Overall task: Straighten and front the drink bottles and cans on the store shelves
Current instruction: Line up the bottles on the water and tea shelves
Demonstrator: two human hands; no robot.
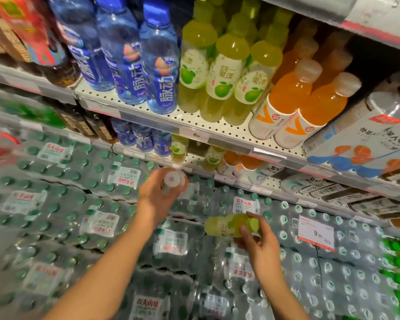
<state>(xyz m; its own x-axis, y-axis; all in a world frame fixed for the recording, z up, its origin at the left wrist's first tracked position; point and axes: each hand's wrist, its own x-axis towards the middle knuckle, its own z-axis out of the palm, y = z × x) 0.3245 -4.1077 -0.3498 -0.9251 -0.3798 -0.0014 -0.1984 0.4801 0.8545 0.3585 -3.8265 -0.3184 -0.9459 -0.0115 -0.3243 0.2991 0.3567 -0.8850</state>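
On the left, the tall blue-labelled clear plastic water bottles [158,72] on the upper perforated metal shelf [219,127] already stand in a fronted row, labels out. My left hand [158,195] is curled round a small white-capped orange drink bottle [173,180], cap towards me, held just in front of the lower shelf [231,181]. I judge it belongs with the orange bottles further right on that shelf, where a gap shows between the pale green ones and the orange ones.

Moving right, the yellow-green apple drink bottles [224,75] and the orange white-capped bottles [293,98] above also look tidy. My right hand [262,244] pinches a green-capped yellow-green apple drink bottle [229,225] lying sideways, fingers wrapped near its cap. So the upper shelf seems done, while two bottles have yet to be placed and the lower shelf looks sparse and uneven.

Beneath both hands lie shrink-wrapped packs of green-capped water bottles [102,218], stacked high before the lower shelf, crowding my reach. A white price card [315,232] sits at right.
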